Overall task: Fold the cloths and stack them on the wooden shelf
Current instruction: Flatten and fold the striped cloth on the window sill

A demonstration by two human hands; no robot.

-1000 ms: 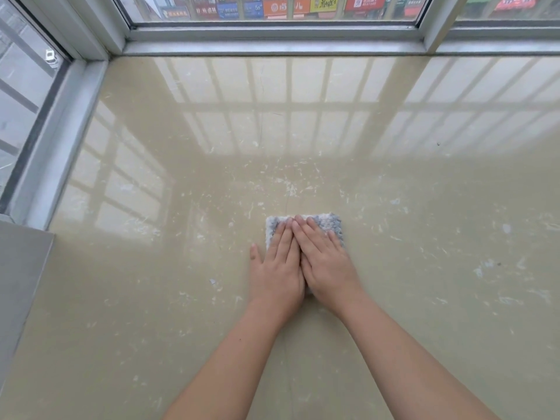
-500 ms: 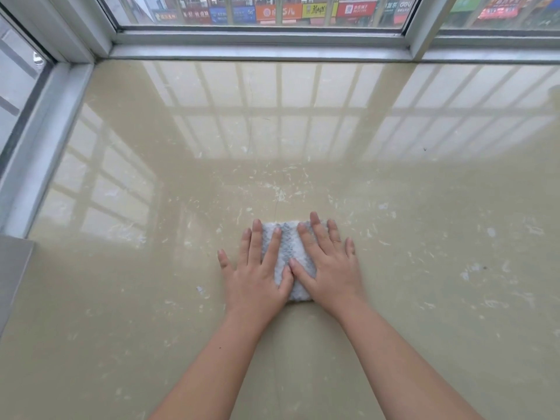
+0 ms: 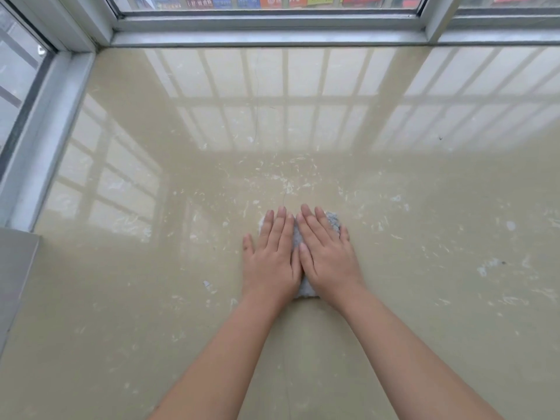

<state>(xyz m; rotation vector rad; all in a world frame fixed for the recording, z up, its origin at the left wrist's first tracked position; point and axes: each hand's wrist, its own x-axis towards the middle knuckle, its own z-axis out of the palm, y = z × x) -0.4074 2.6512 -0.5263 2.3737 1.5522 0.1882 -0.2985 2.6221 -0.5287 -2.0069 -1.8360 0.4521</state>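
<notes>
Both your hands lie flat with straight fingers, pressing side by side: left hand point(image 3: 270, 262), right hand point(image 3: 328, 259). They hide almost all of the folded grey cloth point(image 3: 333, 221) on the glossy beige ledge point(image 3: 151, 298). Only its far corner and near edge show, so its folds can't be made out.

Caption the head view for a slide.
Left hand and right hand press flat on a grey cloth on the glossy surface.

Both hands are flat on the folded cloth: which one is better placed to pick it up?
Probably the right hand: it lies more squarely over the cloth, while the left hand overhangs its left edge onto the beige surface.
</notes>
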